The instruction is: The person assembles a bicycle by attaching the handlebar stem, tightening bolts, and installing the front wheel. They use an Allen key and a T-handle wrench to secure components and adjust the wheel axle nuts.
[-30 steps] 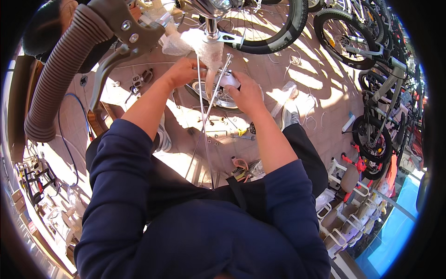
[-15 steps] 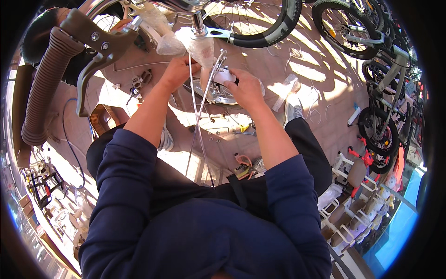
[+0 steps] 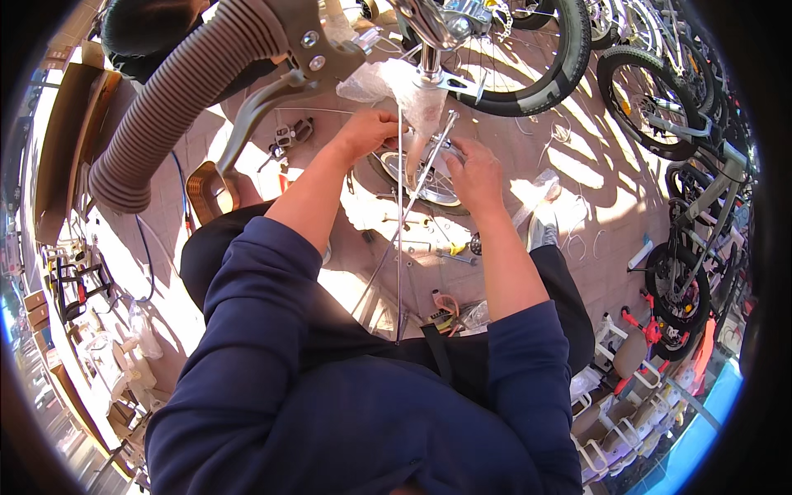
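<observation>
Pinched fingers of my left hand (image 3: pixel 367 136) work beside the bubble-wrapped bicycle fork area (image 3: pixel 422 103); what they hold is hidden. My right hand (image 3: pixel 478 175) is closed at the other side of that wrapped part, its thumb and fingers on a whitish part that I cannot make out. Between my hands, two thin metal rods (image 3: pixel 400 239) cross and run down toward my lap. A small spoked wheel (image 3: pixel 437 191) lies beneath my hands. At upper left, close up, are a brown ribbed handlebar grip (image 3: pixel 194 99) and a brake lever (image 3: pixel 260 115).
Pedals (image 3: pixel 290 134), a brown curved part (image 3: pixel 210 190) and wrenches (image 3: pixel 456 257) lie on the paving. Clear plastic wrap (image 3: pixel 540 190) is by my right foot. A larger wheel (image 3: pixel 569 82) stands ahead; several bicycles line the right. Another person's dark head (image 3: pixel 148 33) shows at upper left.
The view has shifted, so handlebar, wheel and hands appear further right and lower. My right hand now covers more of the whitish part that showed plainly before.
</observation>
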A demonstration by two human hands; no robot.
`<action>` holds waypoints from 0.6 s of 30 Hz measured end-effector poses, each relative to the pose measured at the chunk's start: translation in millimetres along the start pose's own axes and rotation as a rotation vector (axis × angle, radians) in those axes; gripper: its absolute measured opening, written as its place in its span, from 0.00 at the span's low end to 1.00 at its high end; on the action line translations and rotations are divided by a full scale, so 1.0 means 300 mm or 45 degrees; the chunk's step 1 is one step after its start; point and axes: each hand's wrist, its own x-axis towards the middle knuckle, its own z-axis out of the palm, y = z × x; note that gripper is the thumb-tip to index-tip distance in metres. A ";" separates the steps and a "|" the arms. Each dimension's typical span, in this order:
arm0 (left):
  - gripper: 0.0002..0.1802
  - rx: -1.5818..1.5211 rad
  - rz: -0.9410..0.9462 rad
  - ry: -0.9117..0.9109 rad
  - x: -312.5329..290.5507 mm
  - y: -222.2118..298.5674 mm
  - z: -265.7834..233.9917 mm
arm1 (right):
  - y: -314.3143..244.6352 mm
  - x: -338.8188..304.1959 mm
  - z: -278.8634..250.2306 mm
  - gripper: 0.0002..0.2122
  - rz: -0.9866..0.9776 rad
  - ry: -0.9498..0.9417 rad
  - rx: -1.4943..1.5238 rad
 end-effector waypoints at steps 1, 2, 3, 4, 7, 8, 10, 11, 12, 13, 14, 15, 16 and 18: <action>0.09 -0.068 -0.053 0.054 -0.011 -0.008 -0.022 | 0.009 0.001 -0.007 0.15 -0.014 0.037 0.002; 0.07 -0.192 -0.106 0.075 -0.005 -0.055 -0.070 | 0.011 0.000 -0.013 0.15 0.017 0.028 0.037; 0.07 -0.296 -0.151 0.117 -0.002 -0.119 -0.126 | 0.010 -0.007 -0.016 0.15 0.046 0.016 0.077; 0.06 -0.333 -0.208 0.246 0.006 -0.197 -0.161 | 0.016 -0.012 -0.017 0.15 0.076 0.006 0.115; 0.08 0.439 -0.334 0.577 0.051 -0.529 -0.269 | 0.020 -0.009 -0.020 0.16 0.085 -0.090 0.176; 0.08 0.691 -0.356 0.547 0.082 -0.635 -0.283 | 0.017 -0.014 -0.030 0.16 0.108 -0.116 0.186; 0.17 1.222 -0.480 0.387 0.134 -0.745 -0.263 | 0.011 -0.025 -0.041 0.17 0.112 -0.103 0.138; 0.25 1.500 -0.553 0.237 0.158 -0.747 -0.230 | 0.014 -0.032 -0.046 0.17 0.113 -0.102 0.159; 0.30 1.463 -0.486 0.446 0.155 -0.813 -0.215 | 0.013 -0.031 -0.051 0.17 0.100 -0.111 0.185; 0.28 1.395 -0.392 0.417 0.150 -0.862 -0.199 | 0.012 -0.037 -0.057 0.17 0.109 -0.102 0.191; 0.26 1.320 -0.303 0.393 0.149 -0.874 -0.178 | 0.006 -0.045 -0.065 0.17 0.111 -0.099 0.198; 0.24 1.431 -0.358 0.318 0.175 -0.877 -0.166 | 0.008 -0.049 -0.068 0.17 0.112 -0.098 0.204; 0.22 1.539 -0.413 0.243 0.188 -0.858 -0.147 | 0.014 -0.054 -0.070 0.17 0.110 -0.076 0.179; 0.20 1.478 -0.431 0.316 0.189 -0.958 -0.166 | 0.000 -0.044 -0.061 0.17 0.069 -0.061 0.177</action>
